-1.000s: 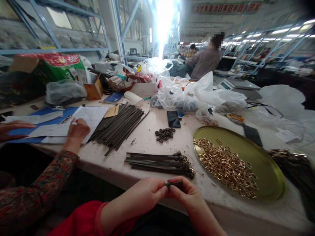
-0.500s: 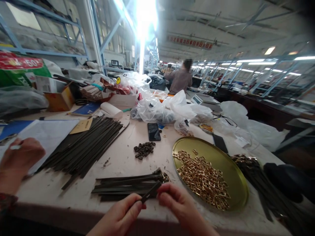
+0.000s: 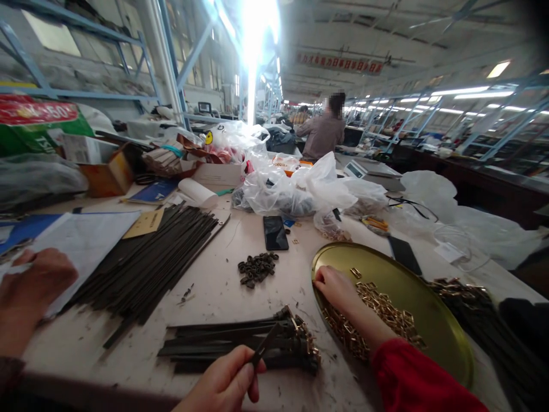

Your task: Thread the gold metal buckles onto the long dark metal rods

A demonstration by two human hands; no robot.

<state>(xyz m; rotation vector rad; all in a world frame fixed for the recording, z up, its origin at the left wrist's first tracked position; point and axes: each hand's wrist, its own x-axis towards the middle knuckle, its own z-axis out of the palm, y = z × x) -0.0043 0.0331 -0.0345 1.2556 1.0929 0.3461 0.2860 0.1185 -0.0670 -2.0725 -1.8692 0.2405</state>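
Note:
My left hand (image 3: 234, 375) pinches a short dark strap (image 3: 269, 339) between thumb and fingers at the front of the table. Its free end points up over a bundle of dark straps (image 3: 210, 340) with gold buckles at their right ends. My right hand (image 3: 337, 286), in a red sleeve, reaches into the left side of a round gold tray (image 3: 429, 286). Its fingertips are drawn together near the rim; whatever they hold is hidden. Loose gold rectangular buckles (image 3: 388, 309) are heaped in the tray under and beside that forearm.
A pile of small dark loops (image 3: 257, 269) lies near a phone (image 3: 275, 233). Long dark strips (image 3: 150, 269) fan out leftward, beside another person's hand (image 3: 47, 280) over paper. Plastic bags (image 3: 291, 189) stand behind. More buckled straps (image 3: 476, 309) lie right of the tray.
My right hand has left the strap and moved right and away from me into the tray. My left hand keeps the strap. The view has shifted slightly.

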